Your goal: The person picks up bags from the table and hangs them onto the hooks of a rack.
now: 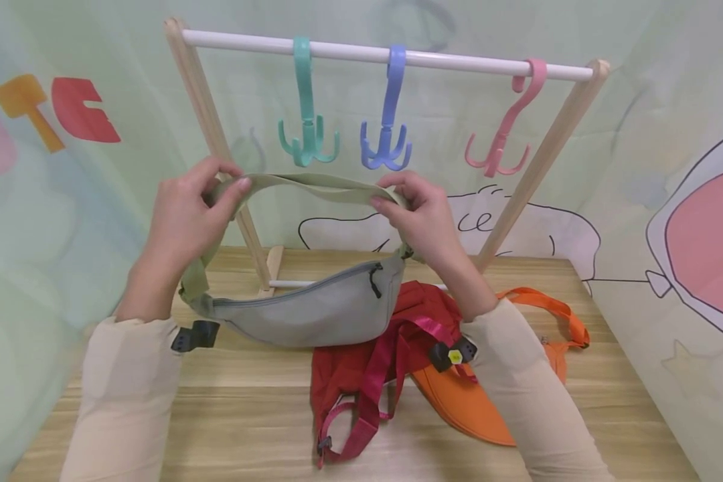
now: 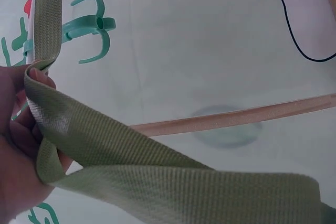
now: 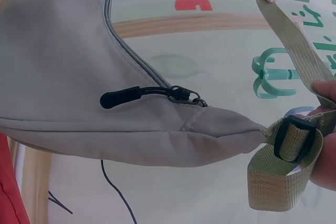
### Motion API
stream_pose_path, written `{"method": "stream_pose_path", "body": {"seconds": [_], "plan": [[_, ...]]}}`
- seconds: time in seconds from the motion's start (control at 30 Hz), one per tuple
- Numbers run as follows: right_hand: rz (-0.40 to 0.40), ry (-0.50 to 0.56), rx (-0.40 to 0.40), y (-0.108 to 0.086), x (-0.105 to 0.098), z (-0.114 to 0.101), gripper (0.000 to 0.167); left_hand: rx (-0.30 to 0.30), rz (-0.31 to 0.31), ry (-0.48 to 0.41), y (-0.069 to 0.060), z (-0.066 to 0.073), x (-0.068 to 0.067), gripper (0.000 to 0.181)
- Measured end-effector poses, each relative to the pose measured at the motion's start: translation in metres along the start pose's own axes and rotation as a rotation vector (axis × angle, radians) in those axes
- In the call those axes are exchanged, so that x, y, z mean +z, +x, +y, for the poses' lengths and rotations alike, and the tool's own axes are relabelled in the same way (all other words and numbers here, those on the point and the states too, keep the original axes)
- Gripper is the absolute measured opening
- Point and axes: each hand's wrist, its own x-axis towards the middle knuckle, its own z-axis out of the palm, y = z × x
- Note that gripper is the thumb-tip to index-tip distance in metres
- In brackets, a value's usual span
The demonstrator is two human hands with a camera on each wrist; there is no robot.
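Observation:
A grey waist bag (image 1: 319, 311) hangs in the air by its olive-green strap (image 1: 313, 182), zipper side up. My left hand (image 1: 195, 204) pinches the strap at the left between thumb and fingers; the left wrist view shows the webbing (image 2: 142, 145) folded over beside that hand (image 2: 21, 145). At the other end my right hand (image 1: 418, 207) pinches the strap. A black buckle (image 3: 295, 139) joins strap and bag near it in the right wrist view, and a black zipper pull (image 3: 131, 97) dangles there. Between the hands the strap bows upward, below the hooks.
A wooden rack with a white rail (image 1: 349, 52) carries a green hook (image 1: 307, 134), a blue hook (image 1: 388, 127) and a pink hook (image 1: 503, 127). On the wooden table (image 1: 241, 415) lie a red bag (image 1: 349, 368) and an orange bag (image 1: 470, 408), partly overlapping.

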Motion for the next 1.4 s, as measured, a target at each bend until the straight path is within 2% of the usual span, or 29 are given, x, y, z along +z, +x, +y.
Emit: {"method": "stream_pose_path", "body": {"seconds": [0.3, 0.5, 0.67, 0.8, 1.4], "plan": [[0.040, 0.011, -0.061, 0.005, 0.004, -0.002, 0.015, -0.083, -0.009, -0.013, 0.004, 0.003, -0.002, 0.021], [0.002, 0.048, -0.113, 0.006, 0.003, -0.003, 0.020, -0.122, -0.016, -0.010, 0.008, 0.002, -0.003, 0.023], [-0.063, 0.085, -0.135, 0.007, 0.000, -0.005, 0.024, -0.135, -0.014, -0.013, 0.011, 0.002, -0.004, 0.024], [-0.086, 0.100, -0.132, 0.009, -0.001, -0.007, 0.024, -0.138, -0.012, -0.016, 0.014, 0.003, -0.006, 0.024], [-0.042, 0.125, -0.127, 0.019, -0.003, -0.015, 0.020, -0.142, 0.011, 0.005, 0.025, 0.014, -0.010, 0.025]]}}
